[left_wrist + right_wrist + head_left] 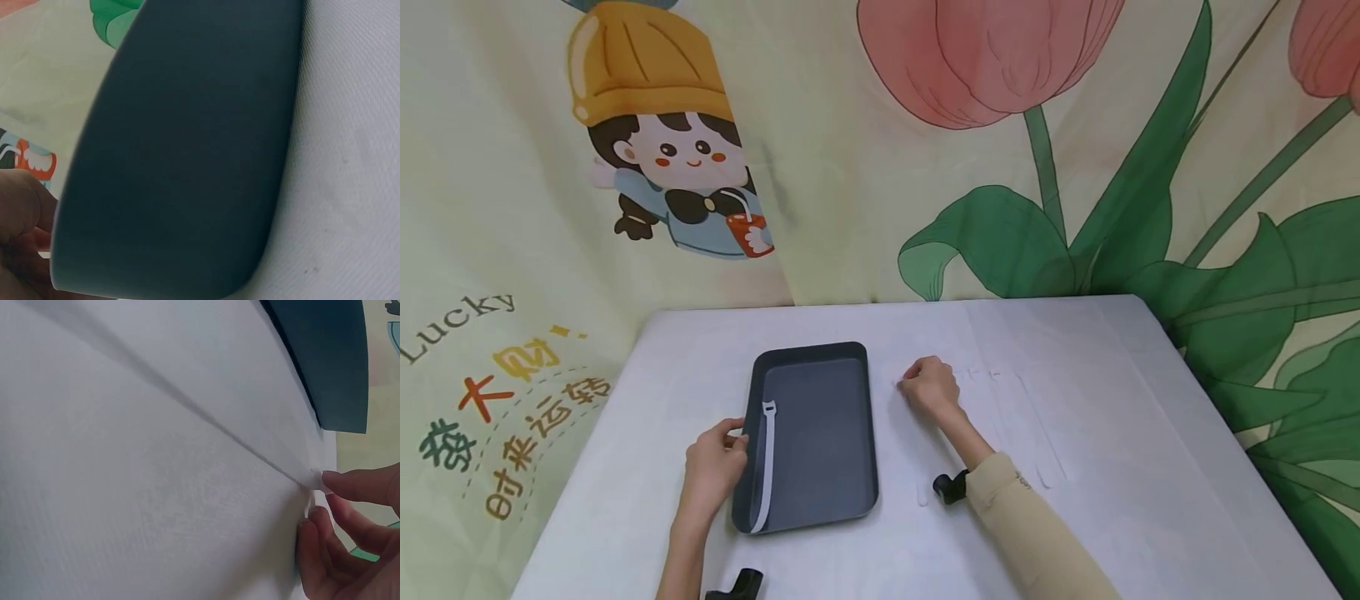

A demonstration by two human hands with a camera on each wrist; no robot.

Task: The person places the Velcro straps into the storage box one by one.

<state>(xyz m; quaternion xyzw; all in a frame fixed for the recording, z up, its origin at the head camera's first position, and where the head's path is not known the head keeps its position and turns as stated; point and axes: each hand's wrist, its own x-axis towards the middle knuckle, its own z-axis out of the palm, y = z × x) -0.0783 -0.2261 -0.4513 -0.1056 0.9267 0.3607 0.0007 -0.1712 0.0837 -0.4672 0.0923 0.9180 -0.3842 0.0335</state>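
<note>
A dark grey rectangular tray (pixel 820 450) lies on the white table, and a white cable tie (pixel 767 467) with a slotted head rests along its left side. My left hand (pixel 715 462) holds the tray's left rim between thumb and fingers. In the left wrist view the tray's outer wall (pixel 181 150) hides part of that hand (pixel 25 231). To the right of the tray, my right hand (pixel 931 385) pinches the end of a thin white strip (pixel 317 480) low over the table. Against the white cloth, the strip's length is faint.
Several faint white strips (pixel 1037 417) lie on the table (pixel 1120 517) to the right of my right hand. A printed curtain (pixel 835 208) with flowers and a cartoon figure hangs behind the table. Black wrist-worn devices (pixel 951 487) sit by both wrists.
</note>
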